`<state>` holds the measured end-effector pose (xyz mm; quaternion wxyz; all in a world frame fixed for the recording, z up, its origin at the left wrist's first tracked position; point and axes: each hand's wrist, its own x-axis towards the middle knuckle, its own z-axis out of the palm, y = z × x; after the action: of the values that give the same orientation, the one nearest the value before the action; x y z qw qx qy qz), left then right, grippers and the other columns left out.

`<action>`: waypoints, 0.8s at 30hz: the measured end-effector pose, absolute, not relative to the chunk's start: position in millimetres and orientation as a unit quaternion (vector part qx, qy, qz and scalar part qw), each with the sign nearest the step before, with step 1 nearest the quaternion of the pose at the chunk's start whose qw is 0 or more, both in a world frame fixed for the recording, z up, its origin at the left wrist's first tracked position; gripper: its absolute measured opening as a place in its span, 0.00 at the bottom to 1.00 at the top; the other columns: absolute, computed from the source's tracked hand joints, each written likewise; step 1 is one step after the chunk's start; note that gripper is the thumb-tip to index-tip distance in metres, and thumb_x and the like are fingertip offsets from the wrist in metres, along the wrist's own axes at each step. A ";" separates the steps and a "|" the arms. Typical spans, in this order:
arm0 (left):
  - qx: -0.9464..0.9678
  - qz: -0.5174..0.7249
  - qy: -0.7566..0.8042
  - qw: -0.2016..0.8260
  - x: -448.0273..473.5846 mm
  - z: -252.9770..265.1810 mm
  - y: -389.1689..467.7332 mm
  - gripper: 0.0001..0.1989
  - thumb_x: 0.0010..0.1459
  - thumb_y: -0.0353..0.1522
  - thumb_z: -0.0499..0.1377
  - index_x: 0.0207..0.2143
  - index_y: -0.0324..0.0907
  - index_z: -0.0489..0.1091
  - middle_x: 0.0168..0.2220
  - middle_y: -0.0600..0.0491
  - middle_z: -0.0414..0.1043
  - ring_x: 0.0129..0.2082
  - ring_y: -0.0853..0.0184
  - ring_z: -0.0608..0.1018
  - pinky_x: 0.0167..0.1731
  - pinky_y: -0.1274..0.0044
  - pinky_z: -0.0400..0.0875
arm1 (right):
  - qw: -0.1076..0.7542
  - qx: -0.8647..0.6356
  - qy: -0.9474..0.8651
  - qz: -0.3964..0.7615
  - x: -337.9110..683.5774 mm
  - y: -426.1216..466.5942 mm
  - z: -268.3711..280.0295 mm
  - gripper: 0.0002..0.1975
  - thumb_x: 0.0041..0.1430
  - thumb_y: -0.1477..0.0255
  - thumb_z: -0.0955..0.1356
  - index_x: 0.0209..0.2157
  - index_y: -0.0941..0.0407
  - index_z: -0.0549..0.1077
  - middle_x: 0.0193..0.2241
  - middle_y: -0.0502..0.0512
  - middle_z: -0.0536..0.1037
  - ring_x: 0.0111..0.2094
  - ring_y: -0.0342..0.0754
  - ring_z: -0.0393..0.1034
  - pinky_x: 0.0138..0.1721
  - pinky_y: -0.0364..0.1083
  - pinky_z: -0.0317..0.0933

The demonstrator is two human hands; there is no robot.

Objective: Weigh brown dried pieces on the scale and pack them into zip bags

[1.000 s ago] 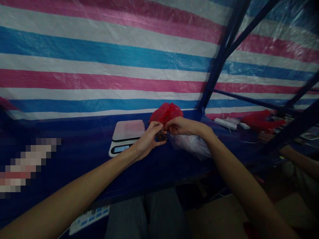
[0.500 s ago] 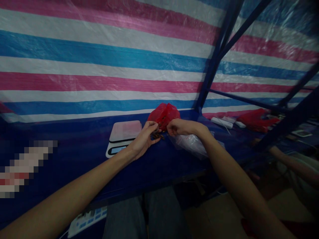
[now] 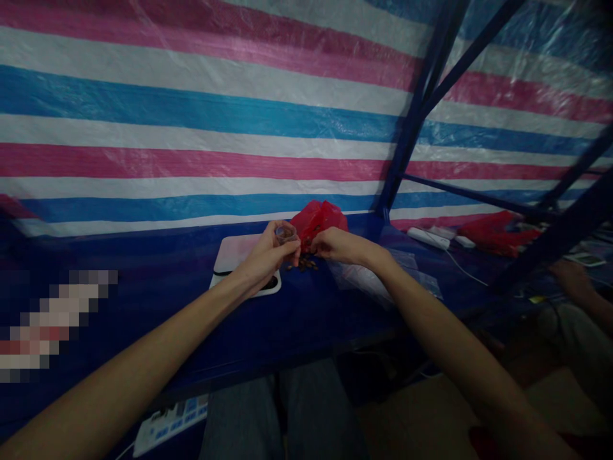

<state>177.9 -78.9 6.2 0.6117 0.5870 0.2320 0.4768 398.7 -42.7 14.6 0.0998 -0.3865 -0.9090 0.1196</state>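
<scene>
My left hand (image 3: pixel 269 255) is wrapped around a small clear plastic cup (image 3: pixel 286 235), its mouth facing up toward me. The hand is above the right side of a white kitchen scale (image 3: pixel 234 250) and partly hides it. My right hand (image 3: pixel 338 245) has its fingertips pinched together in front of a red plastic bag (image 3: pixel 317 216); whatever they hold is too small to make out. Small brown pieces (image 3: pixel 306 263) lie loose on the blue table between my hands. Under my right wrist spread clear plastic bags (image 3: pixel 378 281).
A striped plastic sheet (image 3: pixel 191 153) hangs behind the blue table (image 3: pixel 287 326). A blue metal post (image 3: pixel 407 140) rises at the back right. Beyond it are a white power strip (image 3: pixel 428 238) with a cable, another red bag (image 3: pixel 498 231) and another person's hand (image 3: pixel 572 281).
My left hand has risen from the brown pieces and moved slightly left with the cup upright, covering more of the scale. My right hand has shifted left toward the pieces.
</scene>
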 end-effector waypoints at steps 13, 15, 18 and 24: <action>0.755 0.430 0.234 0.436 135.8 19.4 -73.8 0.16 0.65 0.40 0.61 0.47 0.45 0.59 0.31 0.55 0.76 0.27 0.70 0.76 0.31 0.76 0.70 | 0.085 -0.395 -0.907 0.117 369.5 -54.2 1.7 0.19 0.61 0.62 0.74 0.48 0.60 0.75 0.43 0.62 0.76 0.39 0.52 0.72 0.40 0.46 0.64; 0.740 0.469 0.247 0.415 135.6 14.0 -79.9 0.16 0.64 0.39 0.62 0.47 0.45 0.60 0.32 0.55 0.75 0.29 0.69 0.76 0.33 0.76 0.70 | 0.093 -0.387 -0.909 0.125 366.1 -53.7 -2.2 0.13 0.64 0.68 0.72 0.47 0.60 0.74 0.43 0.61 0.76 0.39 0.51 0.72 0.41 0.46 0.64; 0.741 0.494 0.248 0.381 141.1 7.5 -88.1 0.15 0.60 0.37 0.66 0.45 0.44 0.66 0.37 0.53 0.74 0.35 0.68 0.75 0.38 0.75 0.69 | 0.121 -0.374 -0.911 0.129 363.3 -51.3 -6.6 0.07 0.68 0.74 0.67 0.45 0.60 0.74 0.42 0.62 0.77 0.40 0.50 0.72 0.44 0.47 0.64; 0.813 0.417 0.278 0.298 146.6 -5.5 -88.3 0.15 0.57 0.37 0.68 0.47 0.46 0.74 0.40 0.52 0.73 0.38 0.65 0.74 0.39 0.73 0.69 | 0.173 -0.352 -0.908 0.146 367.5 -44.3 -9.4 0.06 0.67 0.76 0.67 0.44 0.59 0.75 0.42 0.59 0.79 0.41 0.49 0.72 0.45 0.47 0.63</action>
<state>146.6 -88.3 -5.5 0.2982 0.8127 0.2778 0.4165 367.5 -44.3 -9.4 0.1732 -0.3518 -0.9082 0.1460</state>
